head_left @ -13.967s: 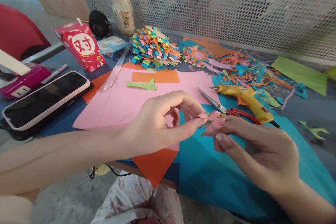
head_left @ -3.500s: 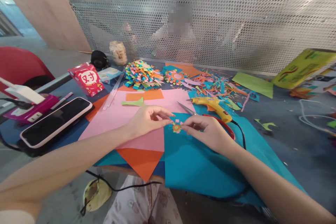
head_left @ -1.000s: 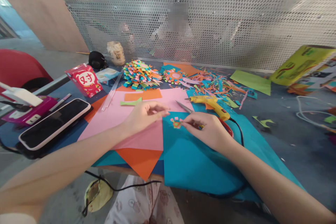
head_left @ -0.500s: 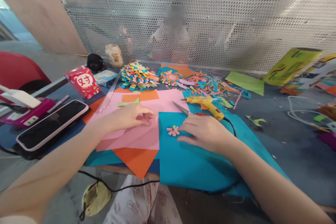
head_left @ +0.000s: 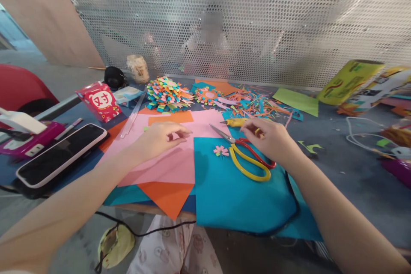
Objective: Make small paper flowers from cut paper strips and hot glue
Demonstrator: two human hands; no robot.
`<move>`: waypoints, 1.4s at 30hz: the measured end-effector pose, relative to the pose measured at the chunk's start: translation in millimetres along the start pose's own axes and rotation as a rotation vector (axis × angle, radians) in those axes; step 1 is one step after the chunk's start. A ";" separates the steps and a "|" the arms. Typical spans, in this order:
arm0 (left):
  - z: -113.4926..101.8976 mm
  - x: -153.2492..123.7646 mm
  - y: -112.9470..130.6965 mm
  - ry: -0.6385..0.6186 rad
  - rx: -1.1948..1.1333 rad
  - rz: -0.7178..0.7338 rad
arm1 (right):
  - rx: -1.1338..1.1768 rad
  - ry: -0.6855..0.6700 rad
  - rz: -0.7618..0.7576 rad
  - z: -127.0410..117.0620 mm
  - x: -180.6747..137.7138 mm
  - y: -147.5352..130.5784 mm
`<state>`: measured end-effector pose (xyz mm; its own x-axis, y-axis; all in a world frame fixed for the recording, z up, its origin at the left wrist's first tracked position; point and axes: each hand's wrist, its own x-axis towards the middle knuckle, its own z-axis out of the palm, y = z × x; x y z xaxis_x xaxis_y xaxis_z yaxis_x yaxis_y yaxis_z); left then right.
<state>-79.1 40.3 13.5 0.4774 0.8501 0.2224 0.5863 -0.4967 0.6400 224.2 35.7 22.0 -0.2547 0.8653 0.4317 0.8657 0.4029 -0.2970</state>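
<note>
My right hand [head_left: 268,135] is wrapped round the yellow hot glue gun [head_left: 236,123], hiding most of its handle; the nozzle points left. Below this hand lie scissors [head_left: 249,174] with red and yellow handles, their blades pointing to the upper left. A small pink paper flower [head_left: 221,150] rests on the blue paper [head_left: 221,197], left of the scissors' handles. Above the pink paper [head_left: 170,167], my left hand [head_left: 165,137] hovers with loosely curved fingers, thumb slightly apart, and no object visible in it.
At the back are a ball of colourful paper strips [head_left: 168,94], a flat paper flower [head_left: 207,95] and a heap of paper scraps [head_left: 257,102]. A phone [head_left: 62,156], a purple power strip [head_left: 34,143] and a red packet [head_left: 99,102] lie left. The black cord [head_left: 293,199] trails right.
My right hand has moved up and right, from beside the small flower to the glue gun, and taken hold of it. The flower has shifted slightly up and right. The scissors' handles are now uncovered.
</note>
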 end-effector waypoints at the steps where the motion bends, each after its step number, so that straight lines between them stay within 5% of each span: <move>1: 0.7 0.4 0.9 0.029 -0.062 -0.003 | -0.015 0.015 0.039 0.6 0.3 0.7; 4: 3.9 2.0 4.0 0.071 -0.288 -0.040 | -0.168 0.032 0.257 2.1 0.9 5.0; 8: 9.5 2.6 8.1 0.029 -0.521 -0.136 | -0.439 -0.193 0.559 8.1 0.0 11.4; 12: 13.2 2.7 7.4 0.001 -0.572 -0.206 | -0.440 -0.319 0.584 15.1 1.0 18.6; 20: 16.0 4.1 7.3 0.031 -0.594 -0.199 | -0.401 -0.353 0.612 15.1 6.8 21.8; 29: 18.9 7.3 4.6 0.025 -0.691 -0.251 | -0.379 -0.164 0.600 7.8 12.8 3.4; 32: 16.7 7.6 6.4 0.019 -0.691 -0.288 | -0.320 0.028 0.540 1.6 9.3 2.1; 37: 16.4 8.9 5.7 0.072 -0.660 -0.324 | -0.218 0.342 0.270 0.3 1.0 0.7; 42: 15.2 8.9 7.5 0.078 -0.770 -0.403 | -0.250 0.454 -0.053 13.6 -7.0 -8.8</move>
<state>-60.5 41.5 9.1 0.2660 0.9592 -0.0960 0.0821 0.0767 0.9937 212.5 30.1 10.0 -0.1368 0.6069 0.7829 0.9473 0.3113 -0.0757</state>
